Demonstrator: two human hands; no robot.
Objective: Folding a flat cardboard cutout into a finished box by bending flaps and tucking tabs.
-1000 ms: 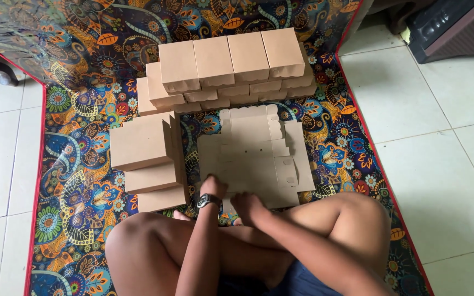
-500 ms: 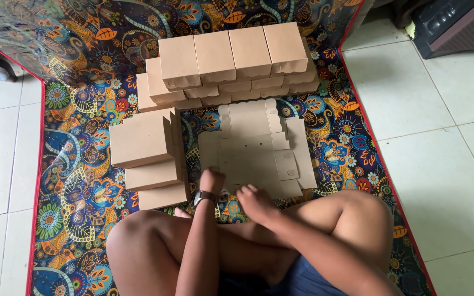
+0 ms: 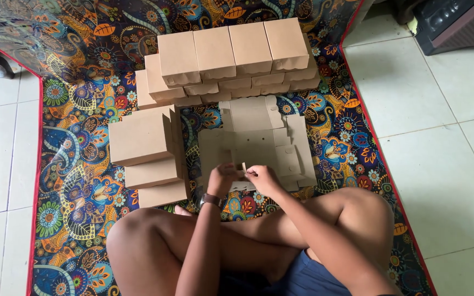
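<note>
Since the earlier frames both hands have drawn back from lying on the flat card to its near edge, where they now meet. The left hand [image 3: 221, 176] — a watch [image 3: 210, 199] on its wrist — is curled with fingers pinched on a small flap of the flat cardboard blank [image 3: 256, 143]; the right hand [image 3: 262, 178] pinches the same near edge just beside it. The blank lies unfolded on the patterned mat [image 3: 72, 181], directly before the person's crossed legs. Left of it stands a stepped stack of folded boxes [image 3: 146, 153]; beyond it, a longer row of folded boxes [image 3: 231, 55] stacked in tiers. White floor tiles [image 3: 445, 164] lie on the right.
</note>
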